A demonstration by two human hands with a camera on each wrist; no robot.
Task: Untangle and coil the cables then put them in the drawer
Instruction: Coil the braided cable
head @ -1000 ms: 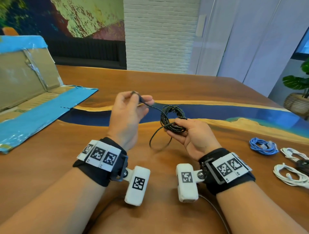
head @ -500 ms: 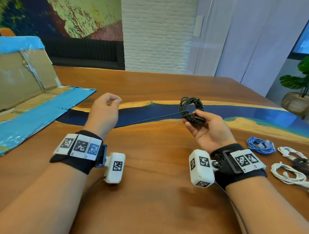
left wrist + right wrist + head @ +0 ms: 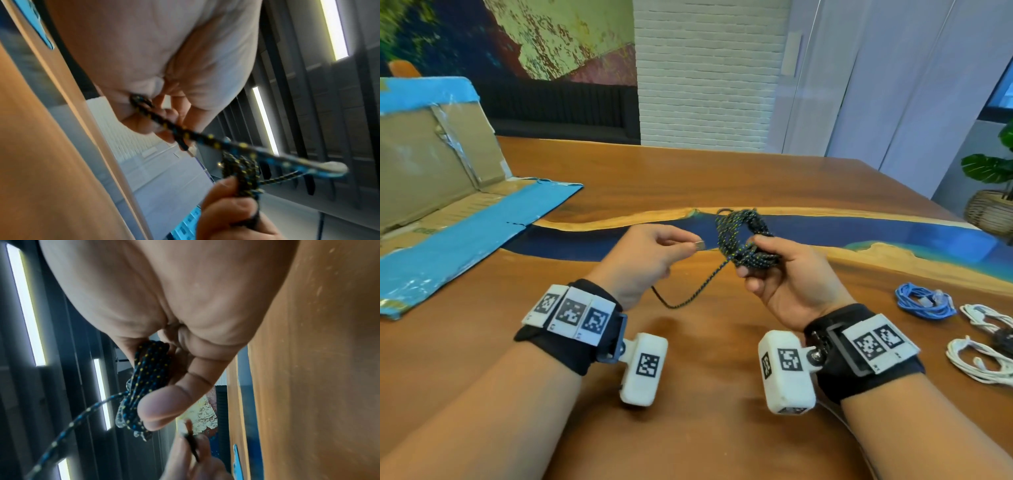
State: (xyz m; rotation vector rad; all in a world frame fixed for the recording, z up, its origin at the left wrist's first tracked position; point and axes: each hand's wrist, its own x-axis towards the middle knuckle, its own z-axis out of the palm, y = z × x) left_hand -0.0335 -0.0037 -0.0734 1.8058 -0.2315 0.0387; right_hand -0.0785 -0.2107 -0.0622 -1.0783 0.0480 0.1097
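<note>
No words, brand names or numbers can be read anywhere. The only signs are black-and-white square code markers: three on the left wrist band [image 3: 570, 313], two on the right wrist band [image 3: 878, 342], and one or two on each white camera block [image 3: 645, 366] below the wrists. Print on the cardboard box [image 3: 431, 164] is too blurred to read.

Black cable [image 3: 748, 240] — yellow-blue flecks
</note>
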